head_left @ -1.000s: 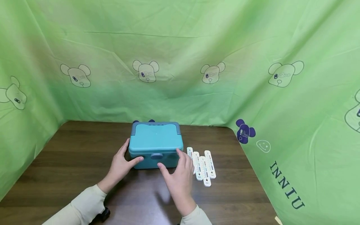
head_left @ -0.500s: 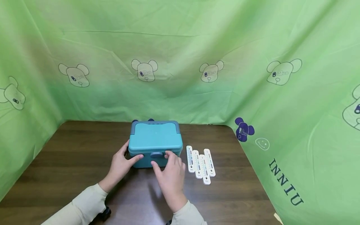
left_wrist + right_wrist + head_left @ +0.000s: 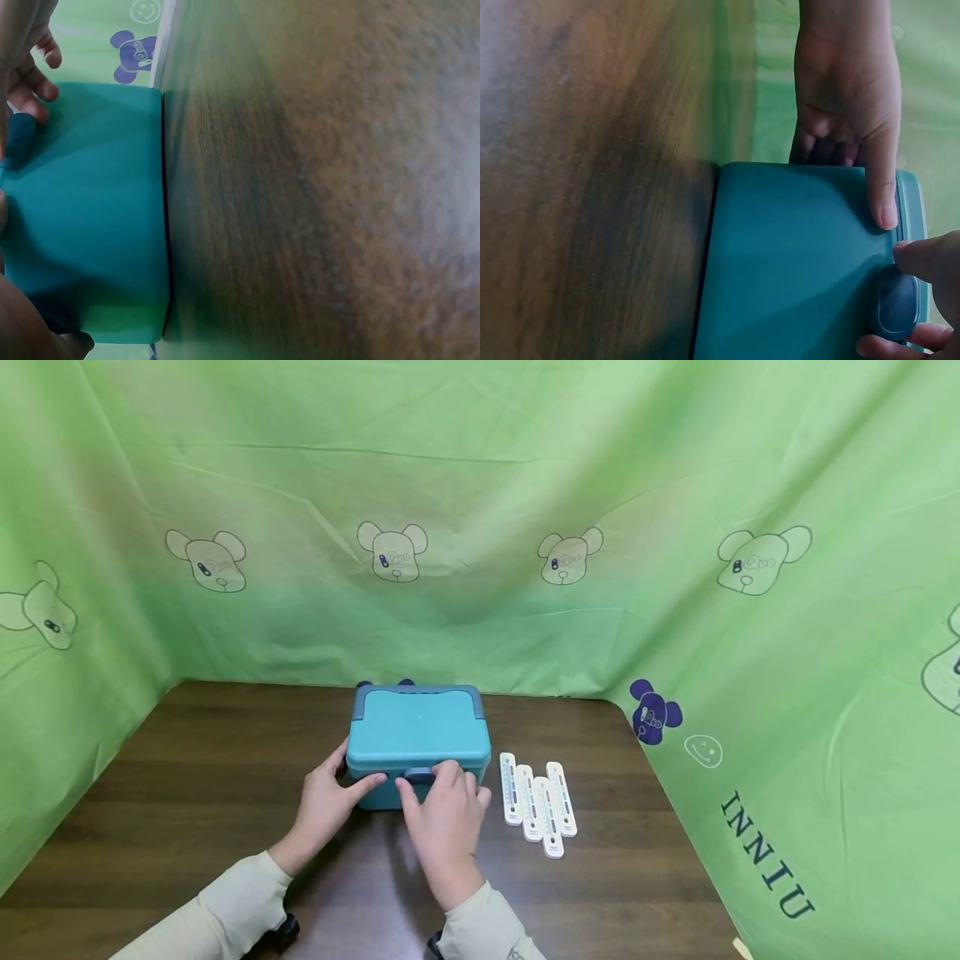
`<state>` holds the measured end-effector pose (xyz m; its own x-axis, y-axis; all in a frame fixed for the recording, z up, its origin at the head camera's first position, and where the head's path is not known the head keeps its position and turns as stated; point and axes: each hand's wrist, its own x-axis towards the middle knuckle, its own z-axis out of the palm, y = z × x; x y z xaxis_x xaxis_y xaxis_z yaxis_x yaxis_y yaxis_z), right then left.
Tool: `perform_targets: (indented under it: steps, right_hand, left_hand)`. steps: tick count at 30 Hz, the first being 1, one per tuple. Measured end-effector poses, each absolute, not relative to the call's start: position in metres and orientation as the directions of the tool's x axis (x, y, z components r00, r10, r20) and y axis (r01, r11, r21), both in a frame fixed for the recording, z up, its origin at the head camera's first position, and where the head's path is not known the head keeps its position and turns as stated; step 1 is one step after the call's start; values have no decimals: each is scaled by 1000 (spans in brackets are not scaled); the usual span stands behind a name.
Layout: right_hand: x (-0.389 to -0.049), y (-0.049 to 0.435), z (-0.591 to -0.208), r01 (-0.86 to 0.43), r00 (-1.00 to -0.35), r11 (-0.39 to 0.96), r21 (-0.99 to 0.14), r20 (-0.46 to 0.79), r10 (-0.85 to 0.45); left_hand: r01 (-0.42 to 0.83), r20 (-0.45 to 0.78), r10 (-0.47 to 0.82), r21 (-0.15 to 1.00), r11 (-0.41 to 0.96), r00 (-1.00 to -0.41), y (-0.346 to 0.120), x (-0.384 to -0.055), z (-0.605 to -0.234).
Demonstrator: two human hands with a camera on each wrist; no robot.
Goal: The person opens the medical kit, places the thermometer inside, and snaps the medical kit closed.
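Note:
A teal lidded storage box [image 3: 420, 731] stands on the table, its lid down and a blue-grey handle [image 3: 476, 702] folded along the top. My left hand [image 3: 322, 810] holds its left front corner, thumb on the front face and fingers round the left side. At the front, the thumb and fingers of my right hand [image 3: 448, 827] lie on either side of the dark blue latch [image 3: 897, 304]. The right wrist view shows the left thumb pressed on the front below the lid's edge. Inside the box nothing can be seen.
Right of the box lie several slim white thermometers [image 3: 550, 817] with printed scales, side by side on the brown wooden table [image 3: 630, 877]. A green curtain [image 3: 480, 635] with bear drawings hangs behind and at both sides.
My right hand has moved left from the box's right front corner to the latch, its fingers closing round it. The left hand keeps its hold. The thermometers are now fully uncovered.

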<state>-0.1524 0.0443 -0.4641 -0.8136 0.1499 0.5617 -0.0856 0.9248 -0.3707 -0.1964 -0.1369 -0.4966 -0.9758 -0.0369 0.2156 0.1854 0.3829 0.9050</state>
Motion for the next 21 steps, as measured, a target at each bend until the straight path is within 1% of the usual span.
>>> perform_targets:
  steps: [3,9,18,21]
  right_hand:
    - [-157,43,-466,-78,-800,936,-343,582,147]
    - [-162,40,-466,-72,-778,941,-329,609,153]
    - [-166,40,-464,-80,-767,956,-282,630,122]
    - [-166,40,-463,-78,-773,956,-284,623,122]
  left_hand:
    - [180,212,-43,905,387,-976,-137,-195,-497]
    - [175,212,-56,906,385,-976,-137,-196,-497]
    - [204,241,-52,903,378,-969,-137,-196,-498]
    - [211,249,-51,899,383,-967,-136,-196,-498]
